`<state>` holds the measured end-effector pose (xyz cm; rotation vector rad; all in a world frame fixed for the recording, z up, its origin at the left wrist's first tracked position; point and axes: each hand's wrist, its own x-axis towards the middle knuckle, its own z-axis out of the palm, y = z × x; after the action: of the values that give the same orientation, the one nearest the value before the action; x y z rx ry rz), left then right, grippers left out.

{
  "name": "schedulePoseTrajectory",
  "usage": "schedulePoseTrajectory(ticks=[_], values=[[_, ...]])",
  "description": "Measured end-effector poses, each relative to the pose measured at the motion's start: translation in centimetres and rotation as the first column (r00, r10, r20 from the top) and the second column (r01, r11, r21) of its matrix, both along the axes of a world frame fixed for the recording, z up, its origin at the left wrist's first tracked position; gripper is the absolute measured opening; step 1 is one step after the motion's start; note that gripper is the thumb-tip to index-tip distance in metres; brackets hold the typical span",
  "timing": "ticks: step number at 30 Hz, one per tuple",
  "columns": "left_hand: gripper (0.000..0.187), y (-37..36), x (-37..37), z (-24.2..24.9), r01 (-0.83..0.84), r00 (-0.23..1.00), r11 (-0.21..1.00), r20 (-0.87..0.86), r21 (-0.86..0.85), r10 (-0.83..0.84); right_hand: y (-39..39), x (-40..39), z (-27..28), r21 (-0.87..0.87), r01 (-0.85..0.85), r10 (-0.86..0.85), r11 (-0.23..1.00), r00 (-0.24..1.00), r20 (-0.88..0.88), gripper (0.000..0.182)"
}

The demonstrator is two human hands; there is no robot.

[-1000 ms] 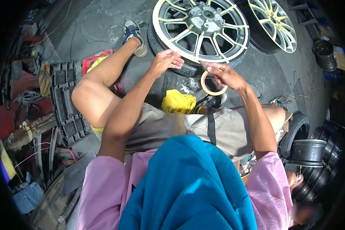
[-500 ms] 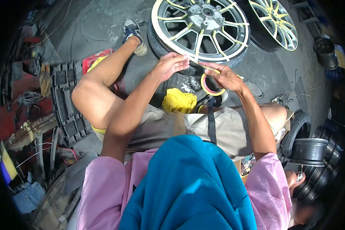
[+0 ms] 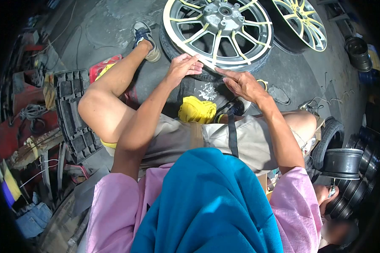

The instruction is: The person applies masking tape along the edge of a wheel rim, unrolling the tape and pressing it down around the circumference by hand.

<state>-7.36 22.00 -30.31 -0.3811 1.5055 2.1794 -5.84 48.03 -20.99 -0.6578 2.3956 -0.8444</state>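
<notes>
A spoked wheel rim (image 3: 217, 42) with pale yellow masking tape along its spokes lies on a tyre (image 3: 166, 42) in front of me. My left hand (image 3: 183, 68) is at the near edge of the rim, thumb and fingertips pinched on the tape there. Just to its right, my right hand (image 3: 243, 86) stretches its index finger to the rim's edge, with the other fingers curled. A yellow masking tape roll (image 3: 263, 83) shows only as a sliver beyond the right hand, which hides the rest.
Another taped rim (image 3: 302, 19) leans at the back right. A yellow cloth (image 3: 197, 109) lies between my legs. Black rims (image 3: 342, 163) and a tyre (image 3: 328, 141) stand at the right, near another person's hand (image 3: 331, 192). A black plastic crate (image 3: 74, 114) is at the left.
My right hand has turned, its index finger now reaching the rim's edge, and the tape roll has become mostly hidden. My left hand has shifted slightly left and up, onto the rim.
</notes>
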Motion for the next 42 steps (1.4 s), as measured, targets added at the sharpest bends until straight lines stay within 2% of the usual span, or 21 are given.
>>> schedulePoseTrajectory(ticks=[4,6,10,13,15,19,21,25,28,30,31,33,37,39,42], values=[[0.029,0.1,0.1,-0.4,0.0,0.999,1.0,-0.037,-0.002,0.0,0.3,0.1,0.1,-0.033,-0.032,0.028,0.999,0.994,-0.107,0.04],[0.028,0.2,0.2,-0.4,-0.006,0.999,1.0,-0.045,0.0,0.006,0.5,0.0,-0.3,-0.066,-0.078,0.059,0.995,0.964,-0.259,0.041],[0.026,0.4,0.3,-0.6,-0.024,0.997,0.999,-0.077,0.022,0.025,0.4,0.1,0.7,-0.055,-0.07,0.054,0.996,0.965,-0.255,0.042],[0.025,0.5,0.4,-0.9,-0.037,0.994,0.999,-0.101,0.02,0.039,0.5,0.0,0.8,0.028,-0.073,0.079,0.997,0.953,-0.292,0.042],[0.025,0.8,0.4,-1.0,-0.042,0.993,0.999,-0.111,0.009,0.043,1.1,-0.9,-0.1,0.064,-0.074,0.088,0.995,0.965,-0.248,0.04],[0.026,1.0,0.5,-1.1,-0.068,0.987,0.998,-0.144,-0.013,0.066,1.3,-1.8,-0.7,-0.035,-0.112,0.094,0.993,0.933,-0.346,0.039],[0.026,1.1,0.5,-1.1,-0.074,0.985,0.997,-0.156,-0.024,0.069,1.3,-2.0,-0.1,-0.037,-0.08,0.073,0.996,0.983,-0.168,0.037],[0.022,1.1,0.6,-0.7,-0.062,0.986,0.997,-0.157,-0.055,0.052,1.4,-2.0,-0.4,-0.056,-0.107,0.096,0.993,0.981,-0.167,0.037],[0.019,1.7,0.8,-0.7,-0.046,0.987,0.996,-0.157,-0.072,0.034,1.6,-1.8,-0.4,-0.016,-0.099,0.094,0.995,0.975,-0.2,0.037],[0.02,2.3,1.0,-0.9,-0.05,0.984,0.996,-0.173,-0.07,0.037,1.8,-1.8,-0.8,0.008,-0.113,0.109,0.994,0.945,-0.309,0.038],[0.02,2.6,1.1,-1.0,-0.051,0.983,0.997,-0.179,-0.063,0.039,1.8,-1.8,-0.7,0.008,-0.11,0.107,0.994,0.945,-0.308,0.038],[0.02,2.9,1.2,-1.1,-0.05,0.982,0.997,-0.182,-0.057,0.039,1.8,-1.9,-0.4,0.135,-0.082,0.117,0.987,0.955,-0.273,0.038],[0.022,3.1,1.3,-1.1,-0.062,0.986,0.997,-0.161,-0.054,0.052,2.4,-2.4,0.6,0.137,-0.139,0.177,0.981,0.927,-0.332,0.039],[0.022,3.2,1.3,-1.0,-0.066,0.987,0.997,-0.148,-0.049,0.058,2.7,-2.7,0.5,0.047,-0.167,0.171,0.985,0.893,-0.417,0.037],[0.024,3.3,1.4,-1.0,-0.084,0.983,0.996,-0.164,-0.015,0.08,3.1,-3.3,0.2,0.046,-0.175,0.18,0.984,0.926,-0.331,0.036]])
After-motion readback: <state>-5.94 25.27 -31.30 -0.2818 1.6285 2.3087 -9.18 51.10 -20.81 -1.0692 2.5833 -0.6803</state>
